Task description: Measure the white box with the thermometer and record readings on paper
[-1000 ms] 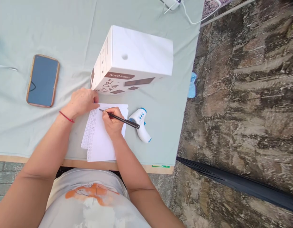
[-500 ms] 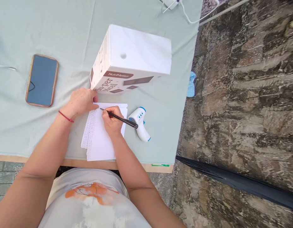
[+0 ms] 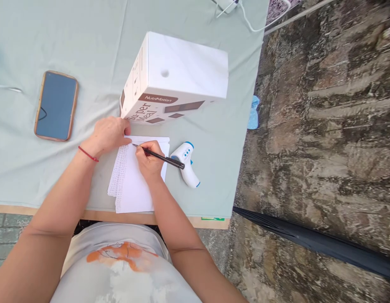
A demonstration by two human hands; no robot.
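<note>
My right hand [image 3: 150, 162] is closed around a black pen [image 3: 166, 159], its tip on the top left part of a white sheet of paper [image 3: 136, 189]. Beneath that sheet, more sheets [image 3: 114, 179] with lines of small writing fan out to the left. My left hand [image 3: 111, 132], a red cord at its wrist, rests at the paper's top left corner. Its thumb lies on the sheet, apart from the bent fingers, which are beside the lower corner of a white box [image 3: 187, 67] printed "NutriMotion Super Meal". Just right of the paper lies a white and blue infrared thermometer [image 3: 186, 164].
A phone [image 3: 56, 106] in a brown-edged case lies on the pale green tablecloth [image 3: 87, 46] at left. At the top right is a white device with a cable [image 3: 245, 17]. Past the table's right edge are a stone surface [image 3: 308, 139] and a dark strap [image 3: 308, 242].
</note>
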